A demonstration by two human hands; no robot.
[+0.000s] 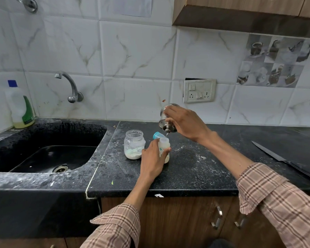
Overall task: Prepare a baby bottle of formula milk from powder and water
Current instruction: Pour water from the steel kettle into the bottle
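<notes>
Both hands are engaged in the water-filling step: the right hand (183, 122) grips a tilted steel vessel (166, 119) pouring into the baby bottle (164, 146), which the left hand (153, 161) clasps upright mid-counter (195, 167); next, I judge, levelling the vessel before overflow.

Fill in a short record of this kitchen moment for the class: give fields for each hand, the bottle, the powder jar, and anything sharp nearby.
left hand: steadies the baby bottle standing on the counter
right hand: tips a steel container over the bottle's open mouth
water: thin stream falling into the bottle
bottle cap: blue, behind the bottle
powder jar: open, left of the bottle, white powder at the bottom
knife: flat on the counter, far right
</notes>
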